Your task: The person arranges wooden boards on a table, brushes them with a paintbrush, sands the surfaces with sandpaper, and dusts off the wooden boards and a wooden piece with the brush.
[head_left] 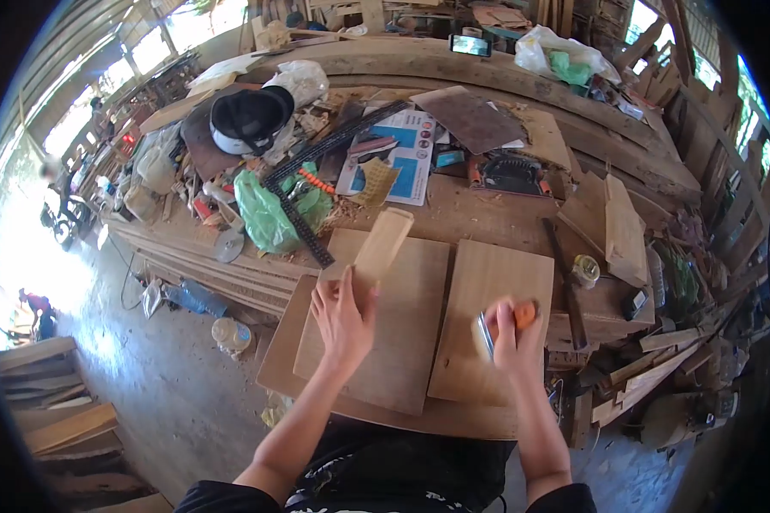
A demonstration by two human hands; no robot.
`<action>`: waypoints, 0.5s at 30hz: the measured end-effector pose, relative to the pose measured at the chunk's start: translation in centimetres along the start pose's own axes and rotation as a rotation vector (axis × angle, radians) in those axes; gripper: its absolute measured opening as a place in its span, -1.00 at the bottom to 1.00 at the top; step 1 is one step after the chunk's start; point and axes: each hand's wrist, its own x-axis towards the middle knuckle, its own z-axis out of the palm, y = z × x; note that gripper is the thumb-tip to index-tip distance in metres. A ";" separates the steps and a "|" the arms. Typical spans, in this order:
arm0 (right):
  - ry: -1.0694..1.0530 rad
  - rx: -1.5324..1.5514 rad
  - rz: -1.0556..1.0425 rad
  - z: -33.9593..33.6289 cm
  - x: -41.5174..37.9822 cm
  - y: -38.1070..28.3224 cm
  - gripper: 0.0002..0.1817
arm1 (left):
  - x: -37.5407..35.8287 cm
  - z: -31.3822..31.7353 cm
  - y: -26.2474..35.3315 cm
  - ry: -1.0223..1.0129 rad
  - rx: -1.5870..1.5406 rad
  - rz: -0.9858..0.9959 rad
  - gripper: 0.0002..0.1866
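Observation:
My left hand [345,322] holds the lower end of a short, light wooden strip [385,245], which tilts up and to the right over a flat wooden board [385,359]. My right hand [515,333] is closed around a tool with an orange part [524,315] and a shiny metal edge; its exact kind is hard to make out. Beneath that hand lies a second, lighter board [494,278], side by side with the first one. Both boards rest on a larger panel [278,359] at the bench's front edge.
A black metal square [304,229], a green plastic bag [265,209] and a cap [250,120] lie at the back left. To the right are a dark bar [566,295], a tape roll [585,270] and a wood block [624,231]. A phone [470,45] stands far back.

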 end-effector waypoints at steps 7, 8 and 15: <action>-0.430 0.144 -0.436 10.7 5.7 -4.0 -0.84 | -3.3 1.9 0.0 -0.149 -0.052 0.081 -0.32; -0.546 0.142 -0.373 11.3 6.5 -3.6 -0.80 | -3.5 1.8 -0.3 -0.193 -0.045 0.105 -0.31; -0.452 -0.497 -0.509 8.8 16.3 2.3 -0.74 | -4.0 -0.1 0.2 -0.149 -0.062 0.064 -0.36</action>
